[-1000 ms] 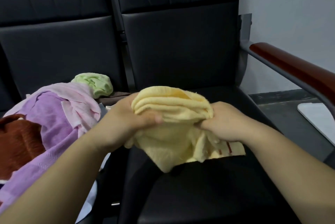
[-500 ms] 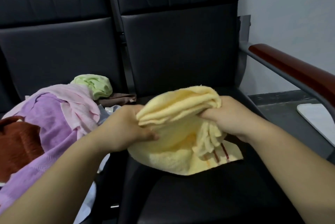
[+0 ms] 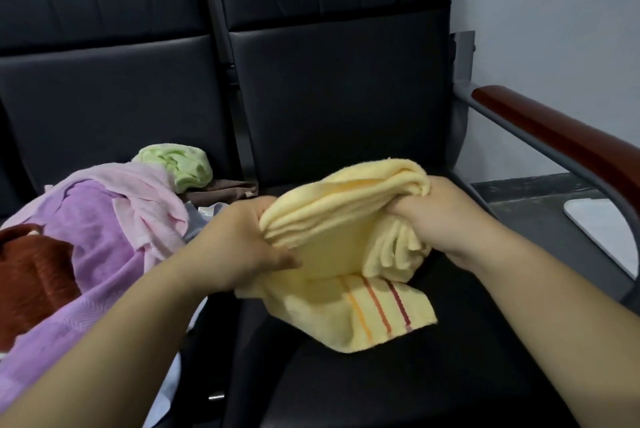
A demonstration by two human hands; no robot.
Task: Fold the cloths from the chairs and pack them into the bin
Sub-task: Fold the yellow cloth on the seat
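A left hand (image 3: 239, 247) and a right hand (image 3: 446, 219) hold one yellow cloth (image 3: 346, 219) over the right chair (image 3: 415, 375) of two. The left pinches its stacked folds, the right curls round the bunched end, and its striped end touches the seat. The left chair (image 3: 104, 98) carries at least four others: a purple cloth (image 3: 79, 230), a pink cloth (image 3: 145, 192), a green cloth (image 3: 180, 164) and a rust-brown cloth (image 3: 31, 275).
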